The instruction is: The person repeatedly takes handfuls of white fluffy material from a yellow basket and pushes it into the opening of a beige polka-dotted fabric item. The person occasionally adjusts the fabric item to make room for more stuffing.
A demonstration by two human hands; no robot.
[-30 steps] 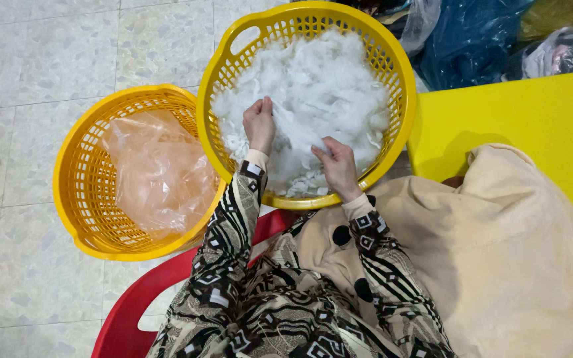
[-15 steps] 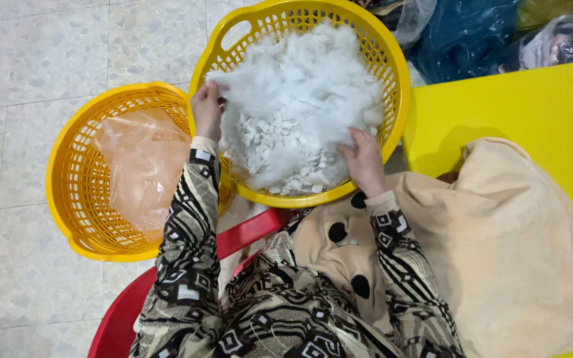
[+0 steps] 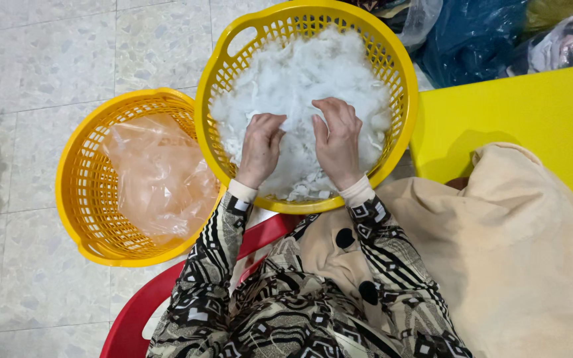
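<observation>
Two hands (image 3: 300, 142) press white fluff (image 3: 306, 73) inside yellow basket (image 3: 402, 86).

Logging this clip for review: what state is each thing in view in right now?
Left hand: fingers curled into the white fluff.
Right hand: fingers curled into the fluff beside it.
White fluff: loose, heaped in the basket.
Yellow basket: upright, near full.
Orange basket: upright on the floor, holding only a bag.
Clear plastic bag: crumpled, lying inside.
Beige cloth: limp, draped at the person's right.

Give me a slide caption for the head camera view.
Both hands press into white fluff in a yellow basket.
</observation>
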